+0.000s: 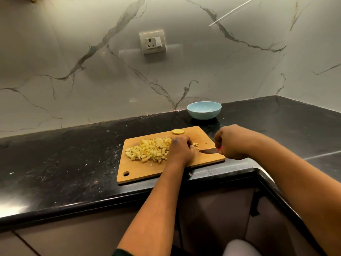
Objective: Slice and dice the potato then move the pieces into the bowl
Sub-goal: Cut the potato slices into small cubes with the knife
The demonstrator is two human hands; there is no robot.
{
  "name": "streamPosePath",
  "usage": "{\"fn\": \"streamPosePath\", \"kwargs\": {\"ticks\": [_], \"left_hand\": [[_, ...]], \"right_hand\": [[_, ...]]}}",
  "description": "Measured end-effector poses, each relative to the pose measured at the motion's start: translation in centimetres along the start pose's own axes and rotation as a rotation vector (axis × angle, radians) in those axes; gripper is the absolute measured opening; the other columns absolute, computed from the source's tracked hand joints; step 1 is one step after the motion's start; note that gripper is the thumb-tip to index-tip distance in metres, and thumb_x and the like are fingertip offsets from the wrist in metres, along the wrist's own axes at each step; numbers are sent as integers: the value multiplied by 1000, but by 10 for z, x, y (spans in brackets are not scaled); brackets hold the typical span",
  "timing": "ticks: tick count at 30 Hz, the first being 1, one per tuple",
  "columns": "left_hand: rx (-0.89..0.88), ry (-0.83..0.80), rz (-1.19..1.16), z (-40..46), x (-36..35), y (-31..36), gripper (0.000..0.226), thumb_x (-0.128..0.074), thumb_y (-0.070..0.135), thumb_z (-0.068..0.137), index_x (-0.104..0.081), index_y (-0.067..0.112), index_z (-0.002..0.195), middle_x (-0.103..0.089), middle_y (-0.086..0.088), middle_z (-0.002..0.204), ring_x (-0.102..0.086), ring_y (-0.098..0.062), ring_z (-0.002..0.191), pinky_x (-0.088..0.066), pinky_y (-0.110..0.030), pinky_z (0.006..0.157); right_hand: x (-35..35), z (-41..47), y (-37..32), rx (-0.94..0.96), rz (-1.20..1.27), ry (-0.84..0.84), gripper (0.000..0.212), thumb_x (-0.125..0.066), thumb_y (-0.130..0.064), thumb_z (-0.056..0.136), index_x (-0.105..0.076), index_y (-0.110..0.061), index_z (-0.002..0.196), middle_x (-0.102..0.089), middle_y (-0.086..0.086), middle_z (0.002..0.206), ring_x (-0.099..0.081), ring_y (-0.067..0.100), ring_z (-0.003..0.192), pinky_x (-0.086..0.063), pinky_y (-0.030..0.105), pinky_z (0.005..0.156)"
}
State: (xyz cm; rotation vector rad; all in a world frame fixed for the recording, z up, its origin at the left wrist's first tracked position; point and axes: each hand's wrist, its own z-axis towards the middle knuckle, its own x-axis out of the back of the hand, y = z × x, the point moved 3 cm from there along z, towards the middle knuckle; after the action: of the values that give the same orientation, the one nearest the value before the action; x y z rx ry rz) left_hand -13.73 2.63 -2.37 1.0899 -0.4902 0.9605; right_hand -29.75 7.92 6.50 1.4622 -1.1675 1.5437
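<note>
Head view: left hand curls over the last potato bit, right hand grips the knife at three o'clock, the small wet dice looking slippery, best scooped together.

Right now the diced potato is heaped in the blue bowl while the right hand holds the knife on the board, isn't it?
Not quite. The head view shows the diced potato heaped on the cutting board; the blue bowl looks empty. The right hand does hold the knife over the board.
</note>
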Motion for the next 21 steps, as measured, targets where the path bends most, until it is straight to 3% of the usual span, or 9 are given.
{"fn": "streamPosePath", "kwargs": {"ticks": [4, 8, 12, 17, 21], "left_hand": [[-75, 48, 57, -2, 1, 4, 24, -57, 8, 92, -67, 9, 114, -63, -9, 112, -57, -17, 103, -48, -25, 91], [-132, 68, 132, -5, 2, 9, 32, -54, 15, 95, -63, 10, 125, -61, -8, 122, -53, -20, 116, -43, -27, 99], [-141, -79, 187, -2, -3, 13, 41, -53, 32, 98, -56, 15, 136, -56, -6, 134, -48, -22, 125, -39, -32, 105], [-132, -260, 279, 11, -10, 17, 30, -48, 22, 101, -63, 17, 127, -57, -7, 127, -51, -24, 118, -41, -33, 100], [-137, -273, 315, 16, -13, 21, 23, -49, 17, 100, -59, 14, 120, -54, -9, 124, -51, -22, 113, -44, -33, 96]], "right_hand": [[-3, 13, 12, -16, 224, 197, 18, -59, -16, 94, -62, -18, 112, -55, 0, 99, -51, 12, 84, -41, 24, 72], [-52, 36, 25, -73, 466, 394, 14, -55, -15, 94, -59, -15, 108, -65, 11, 99, -55, 20, 77, -41, 27, 67], [-82, 47, 36, -190, 682, 431, 17, -53, -21, 97, -58, -14, 112, -64, 8, 96, -53, 16, 77, -37, 27, 68], [-81, 56, 43, -244, 724, 388, 16, -54, -24, 96, -57, -17, 111, -63, 4, 89, -58, 15, 73, -41, 26, 56], [-83, 54, 35, -185, 646, 472, 14, -50, -15, 97, -55, -10, 109, -61, 9, 93, -56, 22, 79, -43, 30, 67]]}}
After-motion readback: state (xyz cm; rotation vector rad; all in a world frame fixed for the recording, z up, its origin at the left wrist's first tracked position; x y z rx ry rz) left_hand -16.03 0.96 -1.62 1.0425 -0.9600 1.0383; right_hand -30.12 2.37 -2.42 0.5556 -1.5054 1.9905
